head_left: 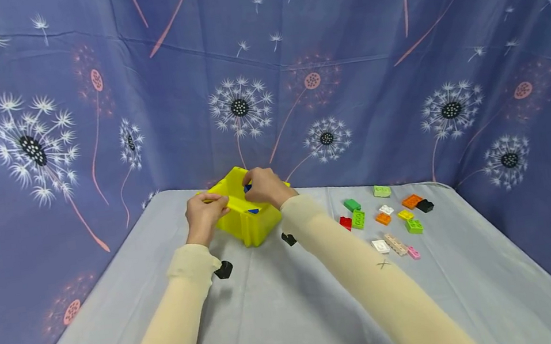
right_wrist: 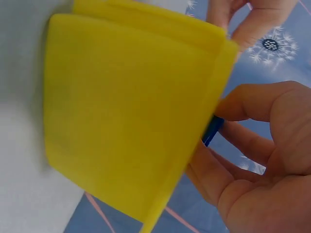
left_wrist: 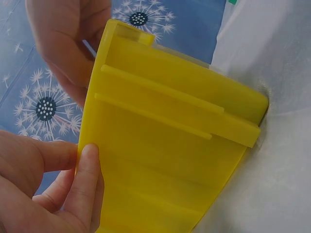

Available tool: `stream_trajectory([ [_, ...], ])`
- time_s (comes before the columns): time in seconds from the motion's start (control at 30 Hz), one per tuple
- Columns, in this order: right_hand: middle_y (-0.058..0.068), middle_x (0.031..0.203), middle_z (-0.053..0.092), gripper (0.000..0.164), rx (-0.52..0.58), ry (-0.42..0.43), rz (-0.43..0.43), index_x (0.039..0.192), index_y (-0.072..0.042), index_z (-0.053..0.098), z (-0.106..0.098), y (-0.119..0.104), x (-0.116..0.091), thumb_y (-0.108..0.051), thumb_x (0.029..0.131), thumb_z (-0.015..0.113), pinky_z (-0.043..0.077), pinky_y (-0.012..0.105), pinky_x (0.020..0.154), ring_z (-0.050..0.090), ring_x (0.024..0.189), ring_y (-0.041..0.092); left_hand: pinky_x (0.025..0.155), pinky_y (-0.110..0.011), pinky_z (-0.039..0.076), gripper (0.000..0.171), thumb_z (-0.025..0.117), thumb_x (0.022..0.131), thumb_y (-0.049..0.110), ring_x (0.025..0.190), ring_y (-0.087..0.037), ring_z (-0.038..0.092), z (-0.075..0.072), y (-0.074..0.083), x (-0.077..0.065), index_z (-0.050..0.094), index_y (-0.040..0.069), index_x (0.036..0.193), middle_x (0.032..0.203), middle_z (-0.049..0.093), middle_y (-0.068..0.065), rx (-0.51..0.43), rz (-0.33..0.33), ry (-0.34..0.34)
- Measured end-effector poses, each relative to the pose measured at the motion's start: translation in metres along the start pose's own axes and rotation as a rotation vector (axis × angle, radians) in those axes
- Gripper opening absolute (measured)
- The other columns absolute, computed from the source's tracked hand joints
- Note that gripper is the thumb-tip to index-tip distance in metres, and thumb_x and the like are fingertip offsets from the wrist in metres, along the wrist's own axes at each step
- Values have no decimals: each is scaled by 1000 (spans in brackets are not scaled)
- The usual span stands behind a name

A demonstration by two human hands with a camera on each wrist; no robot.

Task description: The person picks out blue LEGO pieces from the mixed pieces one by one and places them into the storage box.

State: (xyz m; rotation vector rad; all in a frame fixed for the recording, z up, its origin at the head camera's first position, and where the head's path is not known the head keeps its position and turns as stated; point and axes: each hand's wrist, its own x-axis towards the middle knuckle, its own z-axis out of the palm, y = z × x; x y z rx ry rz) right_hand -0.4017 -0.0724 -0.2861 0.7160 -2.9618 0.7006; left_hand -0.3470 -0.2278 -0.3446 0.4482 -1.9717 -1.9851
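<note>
A yellow plastic bin (head_left: 232, 224) stands towards the back of the table. My left hand (head_left: 202, 213) pinches its rim between thumb and fingers, as the left wrist view shows on the near yellow wall (left_wrist: 146, 160). Over the opening, my right hand (head_left: 263, 187) holds a small blue brick (right_wrist: 212, 130) in its fingertips, close beside the rim. The bin wall hides part of that brick in the right wrist view. Another bit of blue (head_left: 253, 211) shows at the bin's front edge. Most of the bin's inside is out of sight.
Several loose toy bricks lie right of the bin, among them a lime one (head_left: 358, 219), a red one (head_left: 346, 223), a black one (head_left: 424, 206) and a long beige one (head_left: 395, 244). A patterned blue curtain (head_left: 185, 120) hangs behind the grey-covered table (head_left: 285, 322).
</note>
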Motion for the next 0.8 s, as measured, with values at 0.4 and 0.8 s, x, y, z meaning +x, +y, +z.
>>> stream_trajectory([
  [0.4,3,117,60,40,-15,-24,38,118,-14,64,5,12,-1,-16,78,69,55,25,67,56,89,17,78,-34,58,27,77,79,16,71,-18,68,7,0,0,64,1,97,98,60,-14,-17,18,-24],
  [0.8,4,120,60,37,-16,-3,-11,118,-14,65,-14,10,-9,-22,82,65,54,28,78,56,101,18,79,-37,58,26,77,80,17,71,-19,68,4,3,1,64,2,97,98,60,-13,27,49,-2],
])
